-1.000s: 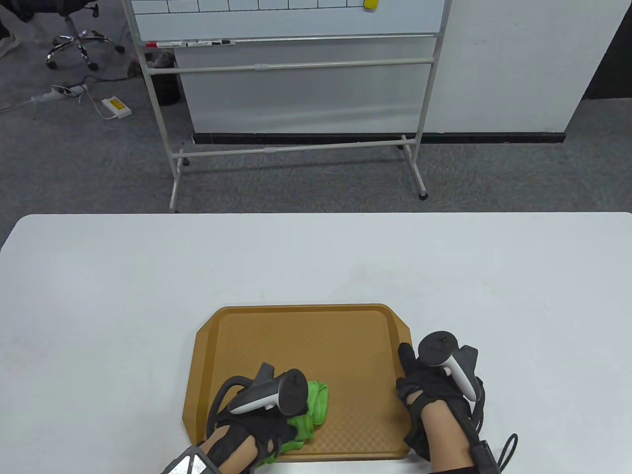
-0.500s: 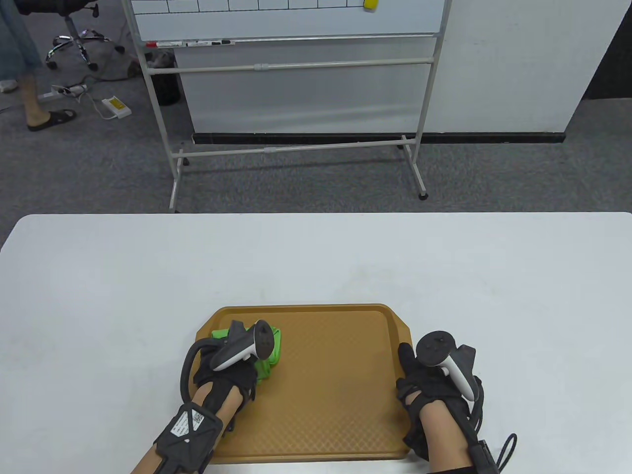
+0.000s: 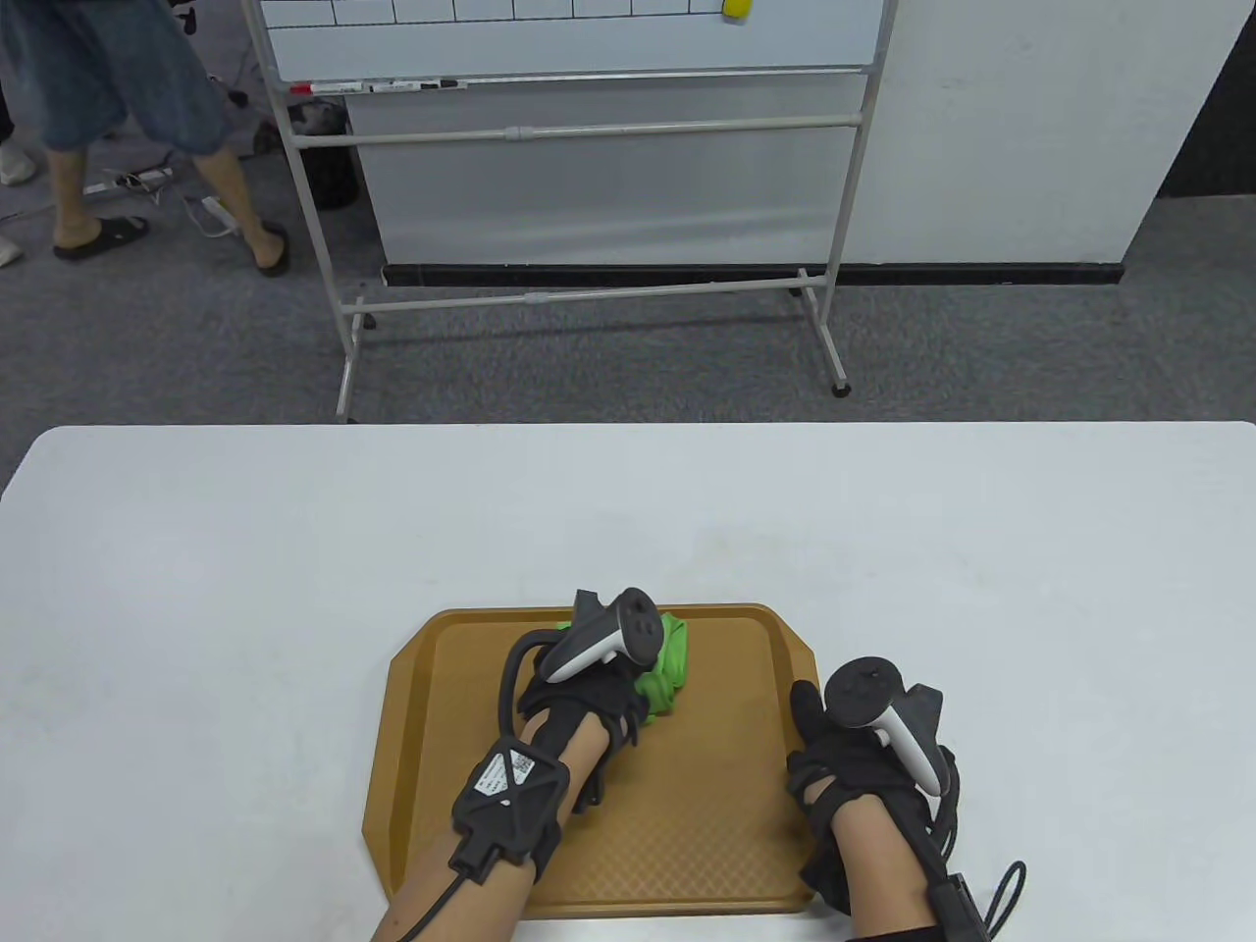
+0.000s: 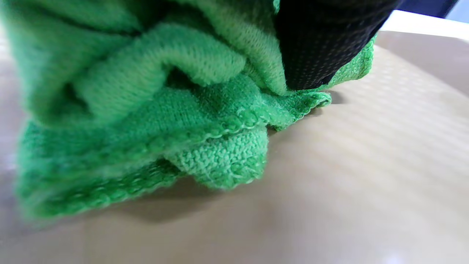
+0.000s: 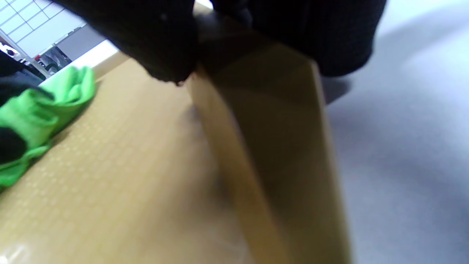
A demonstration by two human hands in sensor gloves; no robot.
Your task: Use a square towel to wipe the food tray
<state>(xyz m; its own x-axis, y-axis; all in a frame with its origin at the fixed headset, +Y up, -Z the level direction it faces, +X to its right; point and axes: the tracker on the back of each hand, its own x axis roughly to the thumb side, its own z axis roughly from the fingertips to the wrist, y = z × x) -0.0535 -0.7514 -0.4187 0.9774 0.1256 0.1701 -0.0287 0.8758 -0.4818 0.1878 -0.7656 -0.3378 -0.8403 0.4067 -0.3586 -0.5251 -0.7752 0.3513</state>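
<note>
Green terry cloth, bunched into a wad, lies under a gloved left hand (image 3: 589, 702) at the far edge of a tan plastic tray (image 3: 706, 844) on a white table (image 3: 196, 608). The towel (image 3: 669, 667) sits on the tray's textured floor just inside the far rim, a little right of its middle, with folds spilling out past the hand to the right. In the left wrist view a black gloved fingertip (image 4: 322, 47) presses down into the towel (image 4: 146, 121), whose hemmed edge rests flat on the tray floor (image 4: 366, 165); the hand grips the wad. The right hand (image 3: 863, 765) holds the tray's right rim near the front corner, thumb lying along the inner side of the rim; in the right wrist view dark gloved fingers (image 5: 154, 44) close over the top of the rim (image 5: 263, 110) on both sides, with the towel (image 5: 47, 106) well apart across the tray floor. Behind the table stand a wheeled whiteboard (image 3: 569, 39) on grey carpet and, at upper left, a person's legs (image 3: 128, 128) in denim shorts and dark sandals.
</note>
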